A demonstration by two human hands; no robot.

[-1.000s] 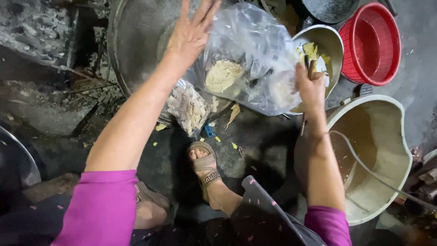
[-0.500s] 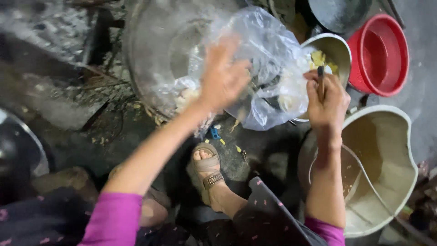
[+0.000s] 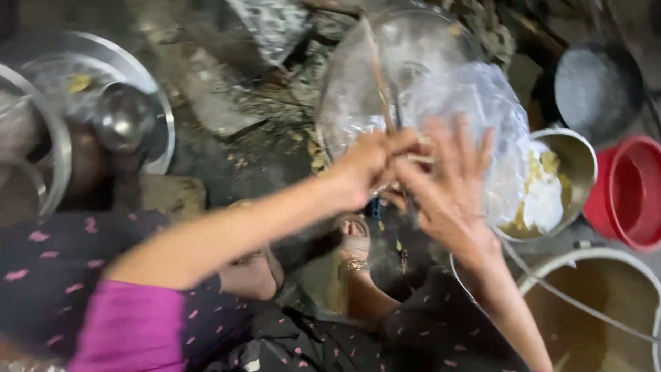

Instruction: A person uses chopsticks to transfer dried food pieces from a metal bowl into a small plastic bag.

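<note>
My left hand (image 3: 372, 164) is closed into a fist at the near edge of a clear plastic bag (image 3: 482, 103), gripping its crumpled film. A thin brown stick (image 3: 382, 76) rises from just above that fist, and I cannot tell whether the hand holds it too. My right hand (image 3: 447, 189) is blurred, with fingers spread, right beside the left hand and in front of the bag. The bag lies over a large round metal pan (image 3: 385, 48) and reaches to a steel bowl (image 3: 575, 155) of pale yellowish food.
A red plastic basket (image 3: 630, 193) and a dark round pan (image 3: 595, 83) are at the right. A beige tub (image 3: 599, 310) stands at the lower right. Steel plates with a small steel bowl (image 3: 127, 117) are at the left. My sandalled foot (image 3: 354, 248) rests on dark, rough ground.
The view swung right and closer. My left hand came off the top of the bag and closed at its near edge. My right hand moved left to meet it and spread its fingers.
</note>
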